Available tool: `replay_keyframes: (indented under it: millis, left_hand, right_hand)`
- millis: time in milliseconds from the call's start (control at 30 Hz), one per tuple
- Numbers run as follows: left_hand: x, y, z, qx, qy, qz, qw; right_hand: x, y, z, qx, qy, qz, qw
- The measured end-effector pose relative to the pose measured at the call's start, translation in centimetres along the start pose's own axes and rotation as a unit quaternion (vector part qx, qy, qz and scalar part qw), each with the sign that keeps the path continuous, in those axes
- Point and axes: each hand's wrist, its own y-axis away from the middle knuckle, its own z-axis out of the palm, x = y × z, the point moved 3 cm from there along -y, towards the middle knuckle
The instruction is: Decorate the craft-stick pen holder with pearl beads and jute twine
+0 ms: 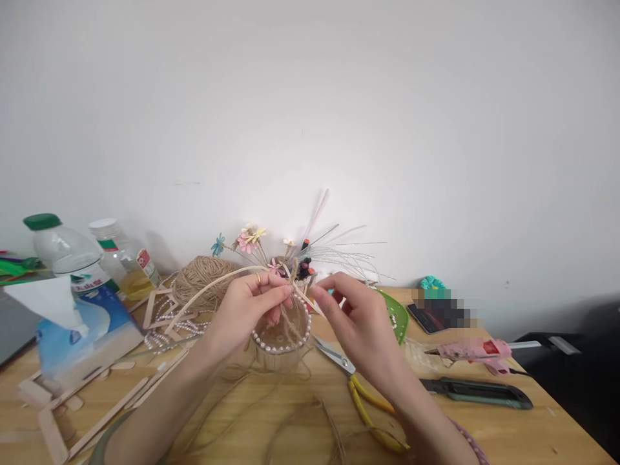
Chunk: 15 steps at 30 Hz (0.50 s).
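Observation:
My left hand is closed in a pinch on a long pale cord and some brown twine. The cord arches out to the left from the fingers. My right hand is closed, thumb and forefinger pinched at the cord's short part to the right; its fingertips are small and slightly blurred. Below the hands stands a clear cup with a row of pearl beads around its rim, and twine hangs over it. Yellow-handled scissors lie open beside the cup, partly under my right forearm.
Behind are a twine ball, craft flowers and markers. Left: a tissue pack, bottles and wooden sticks. Right: a green tray, a phone, a pink glue gun and a utility knife.

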Motion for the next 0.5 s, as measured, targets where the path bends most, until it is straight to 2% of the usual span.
replay_keyframes:
  millis: [33,100,167,200,267,333,500]
  left_hand:
    - [0.0,0.0,0.1,-0.006,-0.021,0.001,1.000]
    - [-0.1,0.1,0.2,-0.013,-0.054,-0.001,0.998]
    - [-0.2,0.2,0.1,-0.011,-0.071,-0.005,0.997]
    - [-0.3,0.2,0.1,-0.010,-0.076,-0.007,0.997]
    - [-0.3,0.2,0.2,-0.010,-0.081,-0.011,0.997]
    - [-0.4,0.2,0.3,-0.015,-0.084,-0.014,0.996]
    - [-0.5,0.5,0.6,-0.016,-0.069,-0.026,0.997]
  right_hand:
    - [0.3,-0.1,0.1,-0.026,-0.063,0.040,0.997]
    - [0.6,-0.2,1.1,-0.121,-0.187,0.089,0.971]
    - [0.6,-0.2,2.0,-0.176,-0.237,0.087,0.951]
    - [0.6,-0.3,2.2,-0.169,-0.226,0.071,0.957]
    - [0.5,-0.5,2.1,-0.112,-0.163,0.028,0.980]
    - [0.5,-0.5,1.9,-0.064,-0.112,0.001,0.992]
    - [0.8,-0.5,1.9,-0.030,-0.130,0.013,0.991]
